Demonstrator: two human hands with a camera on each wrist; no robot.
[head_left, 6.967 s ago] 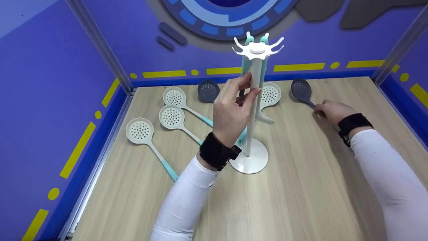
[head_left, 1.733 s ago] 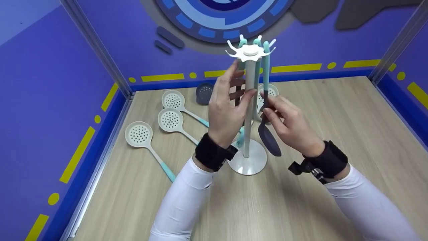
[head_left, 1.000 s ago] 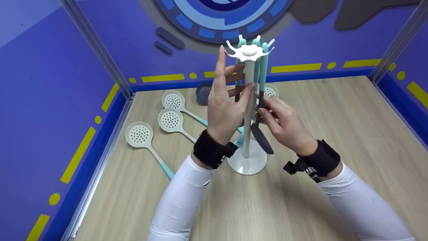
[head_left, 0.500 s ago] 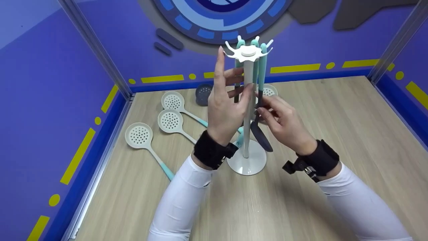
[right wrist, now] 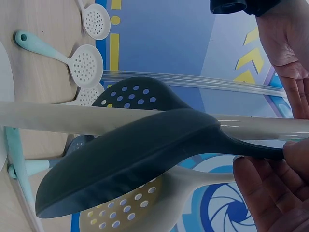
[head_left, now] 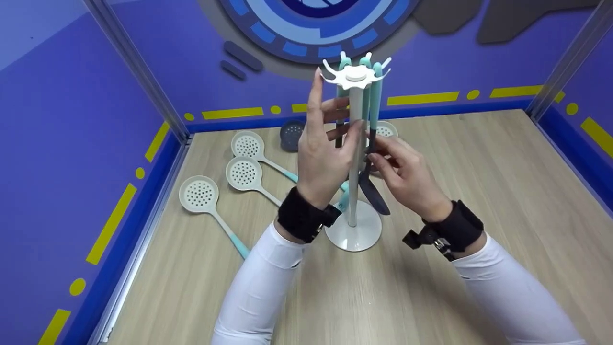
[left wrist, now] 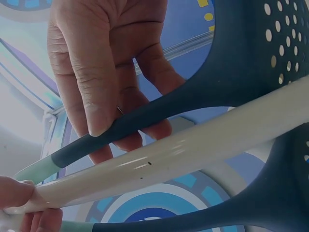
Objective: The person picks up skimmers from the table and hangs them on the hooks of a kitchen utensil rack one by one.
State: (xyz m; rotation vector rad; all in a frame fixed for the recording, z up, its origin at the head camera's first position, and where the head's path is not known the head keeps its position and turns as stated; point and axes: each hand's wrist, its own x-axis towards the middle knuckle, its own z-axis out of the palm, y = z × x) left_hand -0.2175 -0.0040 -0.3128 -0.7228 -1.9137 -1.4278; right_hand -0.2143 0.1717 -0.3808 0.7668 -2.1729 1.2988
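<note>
Now that the dark skimmer (head_left: 374, 195) has swung in beside the white stand (head_left: 354, 237), its hanging looks nearly done; the right hand (head_left: 407, 177) pinches its neck (right wrist: 253, 150), the left hand (head_left: 322, 158) grips the pole (head_left: 353, 191).

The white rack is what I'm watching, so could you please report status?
Left hand gripping rack's pole; right hand pinching dark spoon by its neck; handle up at hooks; white spoon hanging close behind.

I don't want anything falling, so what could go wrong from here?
The dark slotted spoon might slip off if the right grip releases before its handle is seated. The stand could tip toward the hung utensils, on its far and right sides, if the left grip lets go.
</note>
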